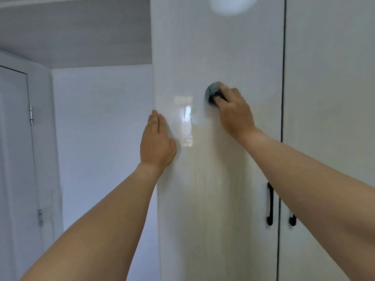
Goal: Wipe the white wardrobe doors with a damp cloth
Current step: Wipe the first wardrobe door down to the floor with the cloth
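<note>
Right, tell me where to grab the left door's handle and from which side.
Grip the handle at its straight middle. It is a thin black vertical bar, fixed at top and bottom, by the door's right edge. Come from the front, fingers curling in from the side behind the bar; the right hand is nearer but holds the cloth.

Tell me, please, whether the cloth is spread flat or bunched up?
Bunched up. The cloth shows as a small rounded wad that the right hand grips against the wardrobe door.
</note>
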A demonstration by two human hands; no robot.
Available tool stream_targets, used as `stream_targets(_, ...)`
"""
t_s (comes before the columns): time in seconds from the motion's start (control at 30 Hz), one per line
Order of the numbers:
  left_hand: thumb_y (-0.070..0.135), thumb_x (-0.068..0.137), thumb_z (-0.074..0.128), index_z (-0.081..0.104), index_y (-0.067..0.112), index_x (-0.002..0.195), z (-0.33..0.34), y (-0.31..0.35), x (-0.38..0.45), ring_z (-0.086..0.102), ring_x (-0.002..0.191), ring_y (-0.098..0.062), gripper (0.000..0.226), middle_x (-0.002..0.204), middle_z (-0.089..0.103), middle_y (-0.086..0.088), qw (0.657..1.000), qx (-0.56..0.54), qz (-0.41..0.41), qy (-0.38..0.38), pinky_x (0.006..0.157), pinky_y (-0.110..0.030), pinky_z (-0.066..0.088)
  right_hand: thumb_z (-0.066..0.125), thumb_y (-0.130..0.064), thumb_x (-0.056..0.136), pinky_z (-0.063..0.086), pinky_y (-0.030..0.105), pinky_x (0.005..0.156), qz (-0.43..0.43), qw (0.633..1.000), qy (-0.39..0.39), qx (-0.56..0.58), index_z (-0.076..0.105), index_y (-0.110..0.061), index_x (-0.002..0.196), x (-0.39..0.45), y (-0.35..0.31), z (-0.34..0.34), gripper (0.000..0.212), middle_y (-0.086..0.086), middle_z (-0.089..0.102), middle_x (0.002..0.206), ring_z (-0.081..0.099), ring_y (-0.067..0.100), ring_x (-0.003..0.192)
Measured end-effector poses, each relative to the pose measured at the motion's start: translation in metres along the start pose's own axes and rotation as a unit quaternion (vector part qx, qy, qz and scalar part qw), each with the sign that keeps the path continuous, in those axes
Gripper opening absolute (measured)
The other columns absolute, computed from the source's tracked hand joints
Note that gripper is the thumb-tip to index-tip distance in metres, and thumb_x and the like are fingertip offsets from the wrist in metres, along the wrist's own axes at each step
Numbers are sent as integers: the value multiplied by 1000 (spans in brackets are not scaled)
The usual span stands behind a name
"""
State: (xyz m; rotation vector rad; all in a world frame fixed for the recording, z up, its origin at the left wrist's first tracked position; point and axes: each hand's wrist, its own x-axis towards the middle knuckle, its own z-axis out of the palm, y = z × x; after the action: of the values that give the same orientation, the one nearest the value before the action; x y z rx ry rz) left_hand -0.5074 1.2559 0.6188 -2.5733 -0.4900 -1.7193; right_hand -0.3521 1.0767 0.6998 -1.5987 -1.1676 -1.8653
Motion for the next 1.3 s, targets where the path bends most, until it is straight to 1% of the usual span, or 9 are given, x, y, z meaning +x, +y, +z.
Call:
stream_targets(0.07, 9, 82, 38, 22, -6, 152, 1, -19, -11, 14, 152, -30, 73, 163, 14, -21, 999, 0, 39, -21, 124, -38, 18, 56, 4, 87, 52, 38, 85, 91, 995, 44, 10, 68, -1, 110, 4, -15, 10, 27, 15, 54, 140, 51, 34, 105)
stream_targets(0.23, 12, 83, 39, 27, -1, 153, -3, -35, -22, 19, 151, -23, 73, 164, 19, -13, 996, -22, 76, -33, 121, -27, 16, 41, -8, 95, 52, 42, 93, -298, 951, -79, 2, 68, -2, 116, 13, -87, 28, 34, 17, 59, 134, 61, 35, 110)
stream_targets(0.4, 8, 85, 45, 44, -3, 144, -13, -49, -19, 42, 141, -28, 60, 157, 35, -14, 995, -23, 95, -21, 109, -26, 28, 47, -7, 94, 45, 41, 89, 9, 996, -62, 68, 59, -10, 118, 85, -104, 36, 27, 13, 52, 121, 51, 31, 107)
stream_targets(0.63, 8, 87, 45, 51, -2, 139, -7, -40, -34, 56, 126, -32, 54, 149, 47, -17, 997, -47, 67, -12, 96, -39, 51, 41, -1, 89, 53, 38, 69, -256, 959, -124, -10, 67, 0, 104, 9, -113, 31, 30, 17, 60, 115, 57, 31, 95)
stream_targets(0.8, 6, 86, 48, 44, -1, 144, -4, -21, -37, 39, 143, -27, 59, 157, 34, -16, 999, -40, 9, -10, 108, -35, 40, 53, 7, 74, 53, 39, 62, 114, 992, -39, 25, 61, -7, 119, 26, -92, 13, 48, 17, 58, 113, 56, 35, 88)
stream_targets(0.97, 22, 87, 36, 40, 0, 147, 3, 1, -43, 33, 144, -37, 63, 156, 32, -25, 999, -41, -33, -4, 113, -44, 35, 30, -5, 83, 50, 35, 51, -170, 975, -143, -7, 59, -14, 124, -25, -89, -4, 51, 13, 57, 110, 53, 31, 85)
stream_targets(1.03, 22, 86, 41, 30, 0, 151, 6, 9, -42, 27, 145, -41, 70, 158, 23, -29, 999, -11, -43, -22, 115, -47, 32, 42, -5, 85, 53, 44, 61, -19, 996, -68, -62, 63, -12, 112, -16, -51, -10, 34, 14, 58, 107, 55, 31, 88)
stream_targets(1.13, 25, 87, 43, 19, 1, 154, 9, 24, -38, 21, 146, -44, 76, 158, 15, -32, 996, 11, -74, -41, 115, -49, 29, 49, -21, 91, 49, 47, 76, 288, 957, 37, 18, 58, -16, 101, -18, -22, -20, 14, 10, 60, 102, 57, 27, 88)
stream_targets(1.3, 27, 89, 42, 11, -1, 155, 15, 42, -36, 14, 145, -50, 78, 158, 7, -36, 993, 15, -113, -42, 118, -53, 23, 41, -5, 82, 50, 35, 55, -79, 990, -113, -25, 65, -3, 100, -57, -53, -17, 30, 16, 60, 111, 56, 34, 86)
